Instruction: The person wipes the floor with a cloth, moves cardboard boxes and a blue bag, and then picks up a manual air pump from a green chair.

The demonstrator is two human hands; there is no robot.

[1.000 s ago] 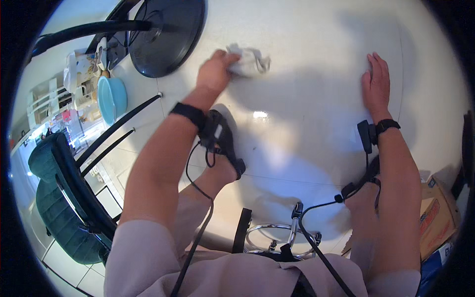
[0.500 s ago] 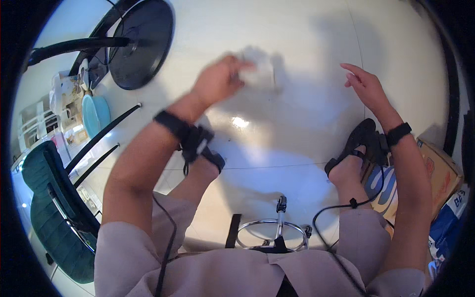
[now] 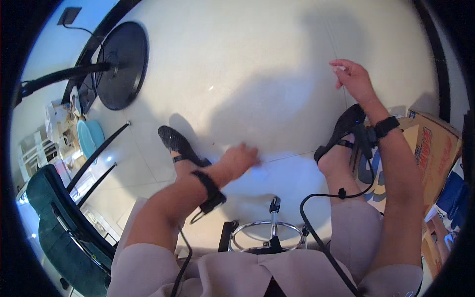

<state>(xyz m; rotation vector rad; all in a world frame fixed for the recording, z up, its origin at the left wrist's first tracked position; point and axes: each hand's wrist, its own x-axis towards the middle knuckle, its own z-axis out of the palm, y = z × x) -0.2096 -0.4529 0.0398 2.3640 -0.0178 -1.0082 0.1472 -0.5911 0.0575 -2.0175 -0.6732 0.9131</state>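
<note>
My left hand [image 3: 241,159] is low over the floor, beside my left shoe [image 3: 177,141]. Motion smears its fingers, and I make out nothing in them. Farther forward on the right, my right hand [image 3: 352,78] hangs above the floor beyond my right shoe [image 3: 349,123]. Its fingers are curled in, with a small pale spot between them, too small to name. Each wrist wears a black strap; the right one [image 3: 387,126] carries a dark block with a cable.
A round black stand base [image 3: 131,74] is at the far left, near a light-blue basin [image 3: 90,137]. A green padded chair [image 3: 64,227] is at left. Below me are a chrome chair base [image 3: 273,227] and, at right, a cardboard box [image 3: 435,143]. Pale floor [image 3: 237,44] lies ahead.
My left hand has come back toward me from farther forward; a blurred whitish shape beside it earlier no longer shows. The right hand's fingers have curled in. The view has shifted slightly.
</note>
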